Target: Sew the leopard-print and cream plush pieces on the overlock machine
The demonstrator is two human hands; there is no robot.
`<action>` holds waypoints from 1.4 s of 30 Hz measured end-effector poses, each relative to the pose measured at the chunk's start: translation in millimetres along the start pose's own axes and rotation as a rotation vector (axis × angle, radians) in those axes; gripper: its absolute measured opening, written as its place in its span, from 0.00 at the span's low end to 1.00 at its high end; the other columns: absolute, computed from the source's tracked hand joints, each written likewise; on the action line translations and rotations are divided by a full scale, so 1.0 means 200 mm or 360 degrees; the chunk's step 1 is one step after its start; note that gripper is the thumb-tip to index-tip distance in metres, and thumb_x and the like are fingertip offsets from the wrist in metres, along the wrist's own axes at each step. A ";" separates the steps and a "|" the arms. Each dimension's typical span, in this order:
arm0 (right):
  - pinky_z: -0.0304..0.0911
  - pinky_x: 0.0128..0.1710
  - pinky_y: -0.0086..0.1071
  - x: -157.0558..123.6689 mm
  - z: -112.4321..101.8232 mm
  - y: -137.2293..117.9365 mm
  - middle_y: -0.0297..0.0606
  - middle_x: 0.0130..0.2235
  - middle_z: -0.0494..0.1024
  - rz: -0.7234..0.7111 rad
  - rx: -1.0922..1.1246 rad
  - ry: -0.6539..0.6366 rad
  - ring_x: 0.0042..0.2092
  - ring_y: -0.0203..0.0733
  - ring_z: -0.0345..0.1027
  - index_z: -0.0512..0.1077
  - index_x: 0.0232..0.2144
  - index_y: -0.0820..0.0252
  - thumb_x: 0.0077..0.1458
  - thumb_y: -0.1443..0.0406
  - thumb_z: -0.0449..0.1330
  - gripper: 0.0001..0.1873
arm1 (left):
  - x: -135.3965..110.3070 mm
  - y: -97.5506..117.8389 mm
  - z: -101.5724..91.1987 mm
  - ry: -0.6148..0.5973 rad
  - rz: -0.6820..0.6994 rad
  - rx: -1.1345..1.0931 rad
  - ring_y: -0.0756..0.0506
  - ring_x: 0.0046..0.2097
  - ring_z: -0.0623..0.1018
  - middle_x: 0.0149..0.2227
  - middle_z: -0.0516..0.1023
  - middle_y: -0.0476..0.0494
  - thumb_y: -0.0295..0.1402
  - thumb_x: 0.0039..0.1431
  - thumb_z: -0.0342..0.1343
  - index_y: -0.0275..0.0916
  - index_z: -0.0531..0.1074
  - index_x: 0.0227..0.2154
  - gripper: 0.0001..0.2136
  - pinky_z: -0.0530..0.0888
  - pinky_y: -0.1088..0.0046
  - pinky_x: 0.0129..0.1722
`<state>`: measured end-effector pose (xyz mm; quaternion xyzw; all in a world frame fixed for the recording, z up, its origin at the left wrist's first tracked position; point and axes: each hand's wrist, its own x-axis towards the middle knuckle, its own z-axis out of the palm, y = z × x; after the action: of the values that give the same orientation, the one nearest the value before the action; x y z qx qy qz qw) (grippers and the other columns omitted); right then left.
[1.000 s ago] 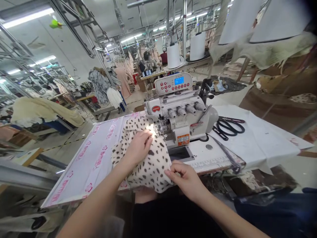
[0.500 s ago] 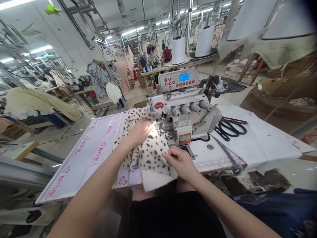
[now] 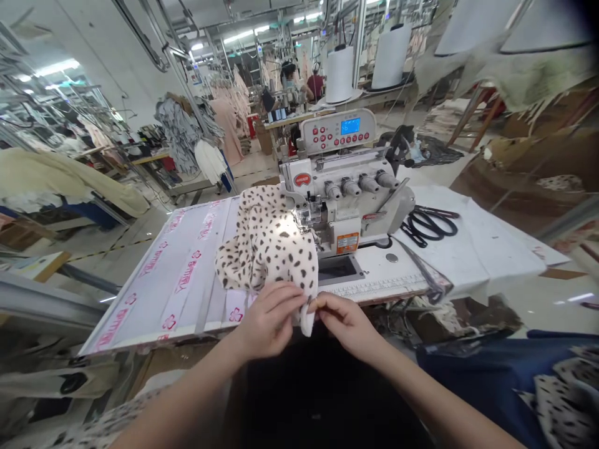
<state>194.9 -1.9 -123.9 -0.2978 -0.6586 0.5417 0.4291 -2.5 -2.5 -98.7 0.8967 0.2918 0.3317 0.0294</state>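
Left hand (image 3: 271, 321) has moved down the spotted cloth (image 3: 281, 243), half-curled, hold unclear; right hand (image 3: 344, 321) pinches the near edge.

1. Spotted fabric (image 3: 281, 249): near edge partly covered by the fingers of the left hand (image 3: 271, 321); what lies under the presser foot of the sewing machine (image 3: 346, 193) is hidden.
2. Left forearm (image 3: 187, 386) and right forearm (image 3: 435, 405): cut off at the near edge.
3. Display (image 3: 350, 126): characters too small to read.
4. Large cones (image 3: 477, 28), right: tops cut off.
5. Worker in dark red (image 3: 316, 86), far: too small for the hands to be made out.
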 end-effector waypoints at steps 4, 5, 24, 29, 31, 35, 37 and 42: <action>0.62 0.37 0.30 -0.01 0.02 -0.05 0.36 0.32 0.72 -0.0284 -0.0270 0.0098 0.36 0.37 0.66 0.70 0.34 0.57 0.50 0.75 0.50 0.13 | -0.03 0.03 0.05 0.0150 -0.0085 -0.0062 0.41 0.51 0.65 0.47 0.67 0.37 0.22 0.48 0.49 0.36 0.63 0.49 0.22 0.66 0.57 0.50; 0.63 0.37 0.30 -0.01 0.03 -0.06 0.36 0.33 0.72 -0.0345 -0.0319 0.0118 0.36 0.37 0.66 0.70 0.35 0.57 0.51 0.75 0.50 0.13 | -0.03 0.04 0.06 0.0203 -0.0087 -0.0084 0.42 0.50 0.66 0.46 0.67 0.38 0.22 0.49 0.50 0.36 0.63 0.48 0.21 0.66 0.57 0.49; 0.63 0.30 0.30 -0.04 0.06 -0.18 0.36 0.29 0.69 -0.0733 -0.0685 0.0434 0.32 0.38 0.65 0.70 0.32 0.57 0.52 0.73 0.54 0.08 | 0.03 0.20 -0.01 0.0486 -0.0279 -0.0372 0.48 0.39 0.70 0.36 0.70 0.42 0.19 0.54 0.49 0.36 0.68 0.39 0.11 0.70 0.69 0.38; 0.61 0.30 0.30 -0.02 0.06 -0.20 0.34 0.29 0.68 -0.0689 -0.0605 0.0477 0.32 0.37 0.64 0.69 0.31 0.58 0.52 0.73 0.55 0.07 | 0.05 0.23 -0.01 0.0502 -0.0325 -0.0331 0.48 0.40 0.70 0.37 0.69 0.41 0.21 0.54 0.49 0.37 0.67 0.41 0.12 0.70 0.69 0.39; 0.60 0.30 0.30 -0.01 0.06 -0.21 0.34 0.29 0.67 -0.0654 -0.0568 0.0477 0.32 0.37 0.63 0.69 0.31 0.58 0.52 0.73 0.55 0.06 | 0.06 0.24 -0.01 0.0521 -0.0309 -0.0297 0.46 0.40 0.70 0.37 0.69 0.41 0.24 0.52 0.54 0.36 0.67 0.42 0.12 0.70 0.68 0.39; 0.59 0.31 0.31 0.01 0.05 -0.24 0.33 0.28 0.66 -0.0588 -0.0523 0.0457 0.32 0.37 0.63 0.69 0.29 0.59 0.51 0.73 0.55 0.05 | 0.07 0.26 -0.01 0.0546 -0.0326 -0.0174 0.45 0.41 0.69 0.37 0.67 0.41 0.26 0.48 0.58 0.36 0.65 0.41 0.15 0.69 0.66 0.39; 0.60 0.31 0.30 0.01 0.04 -0.26 0.33 0.28 0.66 -0.0537 -0.0511 0.0414 0.32 0.36 0.62 0.69 0.28 0.59 0.51 0.73 0.55 0.05 | 0.08 0.26 -0.01 0.0530 -0.0356 -0.0111 0.46 0.41 0.68 0.37 0.67 0.41 0.23 0.50 0.54 0.36 0.64 0.40 0.13 0.69 0.66 0.40; 0.60 0.31 0.30 0.02 0.04 -0.30 0.33 0.28 0.66 -0.0456 -0.0526 0.0377 0.31 0.36 0.62 0.68 0.27 0.59 0.51 0.72 0.55 0.05 | 0.08 0.28 0.00 0.0538 -0.0336 0.0136 0.44 0.42 0.68 0.38 0.67 0.41 0.26 0.50 0.56 0.36 0.63 0.41 0.14 0.68 0.64 0.41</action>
<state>190.7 -16.8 -65.3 -0.3287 -0.7189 0.3215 0.5212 35.1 -39.2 -75.1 0.7930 0.3988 0.4600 -0.0233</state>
